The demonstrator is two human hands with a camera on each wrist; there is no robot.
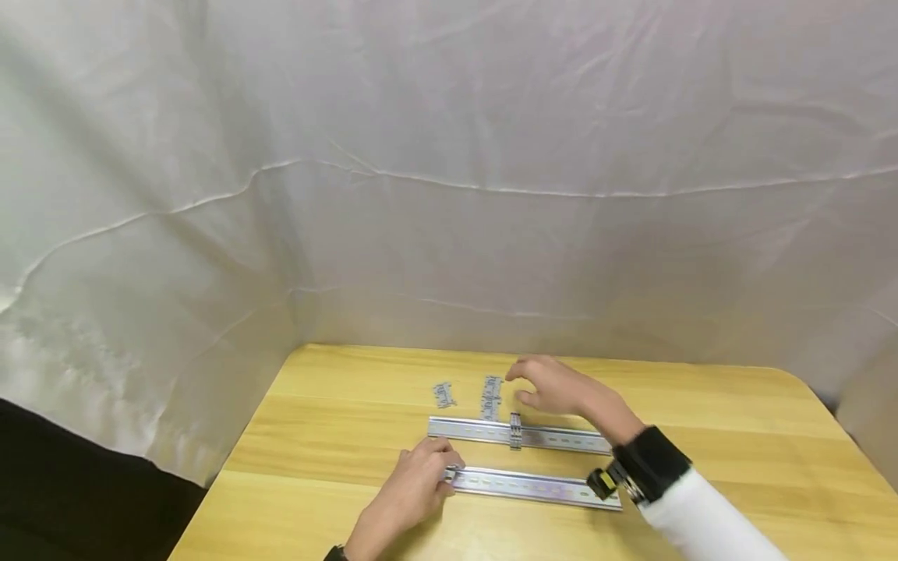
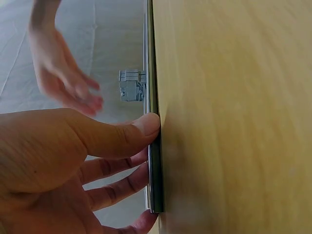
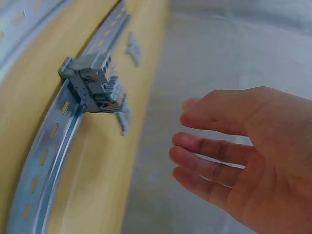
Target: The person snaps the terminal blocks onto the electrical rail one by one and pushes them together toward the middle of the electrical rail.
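1. Hands, two, bare. Left hand [image 1: 419,479]: thumb and fingers clasped about the nearest end of a long, silver, slotted metal rail [image 1: 522,485]. Right hand [image 1: 554,387]: released, fingers loosely bent and apart, holding nothing, raised past the farther rail.
2. Slotted rail, first: lying on the table, extending from the left hand's grasp to below the right wrist.
3. Second rail, likewise long, silver, slotted metal [image 1: 568,440]: beyond the left hand, on the person's side of the right hand; apart from the first.
4. Compact cluster of grey, narrow, plastic blocks [image 1: 515,431]: seated upright across the second rail, near the right hand.
5. Loose grey plastic pieces, elongated group [image 1: 492,396]: flat, just left of the right hand.
6. Smaller group of similar grey pieces [image 1: 443,394]: farther left, beyond the left hand.
7. Table, light yellow wood-grain [image 1: 316,436]: beneath both hands.
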